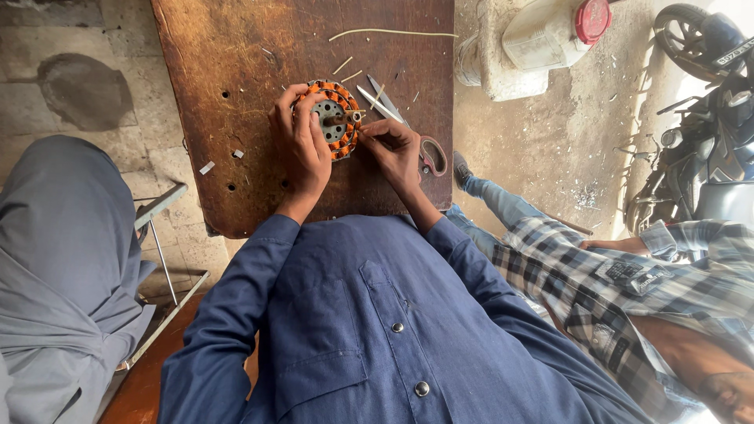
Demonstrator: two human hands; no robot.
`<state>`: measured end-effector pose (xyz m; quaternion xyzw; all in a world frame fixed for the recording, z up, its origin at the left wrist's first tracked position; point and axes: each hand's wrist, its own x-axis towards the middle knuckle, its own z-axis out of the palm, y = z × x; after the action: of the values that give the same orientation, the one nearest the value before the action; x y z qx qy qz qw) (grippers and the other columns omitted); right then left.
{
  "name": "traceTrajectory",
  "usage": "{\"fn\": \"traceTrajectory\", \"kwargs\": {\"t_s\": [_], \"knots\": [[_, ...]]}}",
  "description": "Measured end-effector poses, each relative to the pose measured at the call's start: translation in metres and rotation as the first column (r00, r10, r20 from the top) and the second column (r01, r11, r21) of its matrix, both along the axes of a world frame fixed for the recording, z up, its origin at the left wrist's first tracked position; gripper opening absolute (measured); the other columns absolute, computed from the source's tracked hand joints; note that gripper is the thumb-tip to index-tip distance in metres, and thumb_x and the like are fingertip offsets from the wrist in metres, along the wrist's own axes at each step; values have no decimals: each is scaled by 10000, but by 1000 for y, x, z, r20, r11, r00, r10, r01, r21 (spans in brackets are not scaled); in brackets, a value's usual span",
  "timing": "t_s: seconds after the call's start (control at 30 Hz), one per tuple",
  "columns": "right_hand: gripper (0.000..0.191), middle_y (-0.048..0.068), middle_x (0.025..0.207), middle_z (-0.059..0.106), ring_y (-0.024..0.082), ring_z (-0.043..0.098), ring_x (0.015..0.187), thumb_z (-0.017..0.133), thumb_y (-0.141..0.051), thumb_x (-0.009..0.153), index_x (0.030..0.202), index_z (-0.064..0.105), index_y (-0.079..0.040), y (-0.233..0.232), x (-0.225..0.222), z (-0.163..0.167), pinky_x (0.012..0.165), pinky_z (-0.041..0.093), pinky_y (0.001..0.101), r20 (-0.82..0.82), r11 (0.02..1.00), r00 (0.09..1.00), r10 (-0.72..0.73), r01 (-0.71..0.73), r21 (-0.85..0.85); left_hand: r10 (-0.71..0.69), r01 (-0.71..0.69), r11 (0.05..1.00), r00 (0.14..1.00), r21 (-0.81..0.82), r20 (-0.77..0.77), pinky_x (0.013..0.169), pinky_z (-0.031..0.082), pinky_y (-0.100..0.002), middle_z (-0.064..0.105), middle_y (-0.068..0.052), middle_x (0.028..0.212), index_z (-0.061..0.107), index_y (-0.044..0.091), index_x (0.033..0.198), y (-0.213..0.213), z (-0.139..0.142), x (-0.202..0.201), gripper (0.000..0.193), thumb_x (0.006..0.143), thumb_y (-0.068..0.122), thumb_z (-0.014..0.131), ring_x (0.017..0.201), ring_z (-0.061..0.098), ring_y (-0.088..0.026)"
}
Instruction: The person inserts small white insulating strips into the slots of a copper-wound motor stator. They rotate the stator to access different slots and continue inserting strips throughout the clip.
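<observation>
The wooden surface is a dark, scarred board with small holes; its near edge lies just below the person's wrists, and its left side slants away toward the concrete floor. Left of the motor coil the board is mostly bare apart from a few small chips, so there is open room there; right of the coil the space is tighter, taken by scissors lying just beside it, blades pointing up and left, loops toward the near edge.

The motor coil sits flat near the middle of the board, its short metal shaft pointing to the right. It is a round ring of orange-wrapped windings around a grey metal core.

The left hand curls around the coil's left rim, gripping it. The right hand touches the coil's right edge with fingers pinched narrow; what they pinch is too small to tell.

A long thin strip lies well beyond the coil.
</observation>
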<state>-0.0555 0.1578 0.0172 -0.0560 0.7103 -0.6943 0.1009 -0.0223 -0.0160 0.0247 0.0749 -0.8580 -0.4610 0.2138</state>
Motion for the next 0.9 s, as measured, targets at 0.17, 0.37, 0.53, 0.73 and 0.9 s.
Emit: {"fn": "traceTrajectory", "kwargs": {"t_s": [0.17,0.37,0.53,0.73,0.9], "knots": [[84,94,1006,767,133,724,946,758,93,912,939,732,18,-1,-4,1,891,599,278,25,1000,999,-27,28,-14,11,-11,1000,1000,29,6,1077,434,-453,532,-104,1387,625,71,1288,3,-2,-2,254,1078,54,482,1255,508,-313],[100,75,983,749,133,718,934,749,95,904,942,745,2,0,-10,2,887,602,280,72,998,997,33,-30,-47,84,-84,994,996,71,6,1076,448,-438,542,-87,1370,627,71,1241,1,-7,-3,221,1069,57,489,1260,521,-295],[110,60,992,729,117,709,941,749,87,896,959,730,-1,0,-8,7,892,605,277,84,997,994,70,-66,-51,88,-91,990,995,106,41,1086,425,-450,533,-109,1374,622,53,1233,-6,-8,1,223,1059,59,483,1264,522,-302],[143,97,1053,749,158,738,965,755,67,892,1022,759,8,3,-10,32,881,623,292,-149,959,978,148,-105,264,95,-97,987,995,131,15,1125,404,-465,514,-119,1384,622,51,1239,-3,-13,3,228,1087,94,458,1300,492,-312],[166,112,1001,754,191,764,924,733,55,825,984,732,8,-1,-16,51,853,625,290,-248,882,929,276,-143,450,103,-102,992,995,78,0,1110,415,-453,514,-121,1397,627,66,1245,-3,-18,6,246,1106,122,433,1298,492,-311]]}}
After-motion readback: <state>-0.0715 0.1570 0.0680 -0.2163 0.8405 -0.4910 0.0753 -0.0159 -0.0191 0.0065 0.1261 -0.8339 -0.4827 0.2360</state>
